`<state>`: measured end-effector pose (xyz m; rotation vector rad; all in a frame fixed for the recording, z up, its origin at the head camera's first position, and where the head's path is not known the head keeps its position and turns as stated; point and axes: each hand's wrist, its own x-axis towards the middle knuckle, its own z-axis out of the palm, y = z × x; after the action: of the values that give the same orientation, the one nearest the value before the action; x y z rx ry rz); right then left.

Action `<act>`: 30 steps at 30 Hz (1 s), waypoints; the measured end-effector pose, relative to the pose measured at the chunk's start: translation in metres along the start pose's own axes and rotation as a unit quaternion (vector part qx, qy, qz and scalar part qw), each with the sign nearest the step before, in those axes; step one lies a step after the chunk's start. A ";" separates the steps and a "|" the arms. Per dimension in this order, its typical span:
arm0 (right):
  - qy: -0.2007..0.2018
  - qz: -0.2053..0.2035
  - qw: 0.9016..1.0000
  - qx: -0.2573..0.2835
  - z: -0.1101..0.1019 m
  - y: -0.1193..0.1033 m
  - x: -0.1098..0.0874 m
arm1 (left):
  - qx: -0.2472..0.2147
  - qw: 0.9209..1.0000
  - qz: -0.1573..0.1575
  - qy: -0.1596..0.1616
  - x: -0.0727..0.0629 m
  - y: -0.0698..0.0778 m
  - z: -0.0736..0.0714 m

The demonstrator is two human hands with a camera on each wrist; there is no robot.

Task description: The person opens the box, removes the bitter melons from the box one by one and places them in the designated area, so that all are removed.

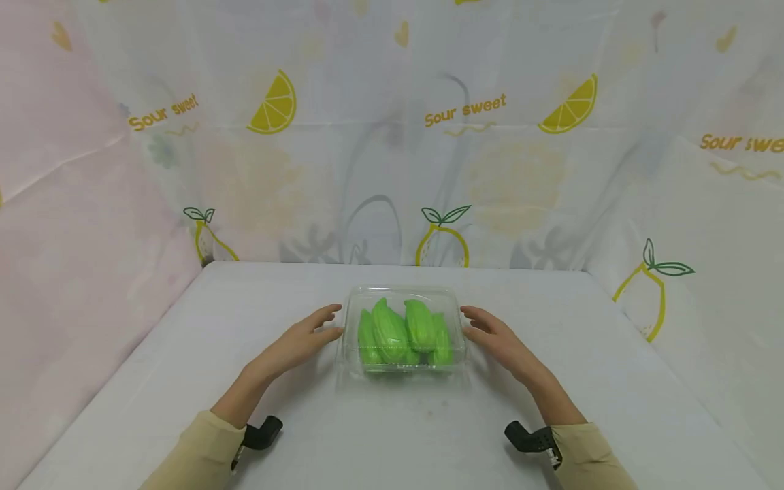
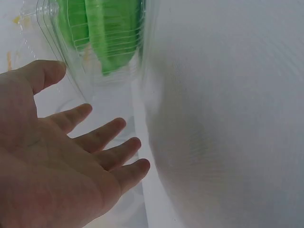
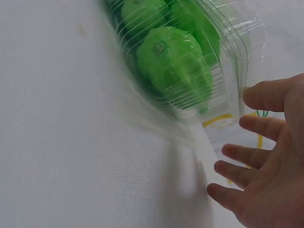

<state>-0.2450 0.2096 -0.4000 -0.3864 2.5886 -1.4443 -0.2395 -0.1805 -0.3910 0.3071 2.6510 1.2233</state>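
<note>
A clear plastic clamshell box [image 1: 404, 292] with its lid down sits on the white table. Inside it lie several bright green, ribbed vegetables [image 1: 389, 333] that look like bitter melons or chayotes. My left hand [image 1: 304, 342] is at the box's left side, fingers spread and the thumb tip right by the rim in the left wrist view. On the opposite side, my right hand [image 1: 503, 344] mirrors it, its thumb and index fingertips close to the box's rim [image 3: 241, 95]. Nothing is gripped by either hand.
The white-covered table [image 1: 404, 435] ends at the back against a hanging cloth [image 1: 367, 163] printed with lemons and words. Similar cloth hangs at both sides. A black wrist camera [image 1: 263, 433] sits on the left forearm, another black wrist camera [image 1: 528, 437] on the right.
</note>
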 end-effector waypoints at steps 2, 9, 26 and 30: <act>0.003 -0.005 1.000 0.004 0.001 0.000 0.001 | -0.001 1.000 0.001 0.001 0.000 0.000 0.000; 0.013 -0.018 0.998 0.060 0.004 0.001 0.005 | -0.009 1.000 0.003 0.002 0.001 -0.001 0.001; 0.023 0.038 0.983 0.178 0.011 0.000 0.006 | -0.098 0.995 0.005 -0.026 0.006 -0.004 -0.002; 0.023 0.035 0.983 0.177 0.011 0.000 0.006 | -0.106 0.994 0.003 -0.027 0.007 -0.005 -0.003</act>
<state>-0.2482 0.1988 -0.4056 -0.2140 2.2842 -1.8589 -0.2471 -0.1838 -0.3941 0.3067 2.4493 1.4622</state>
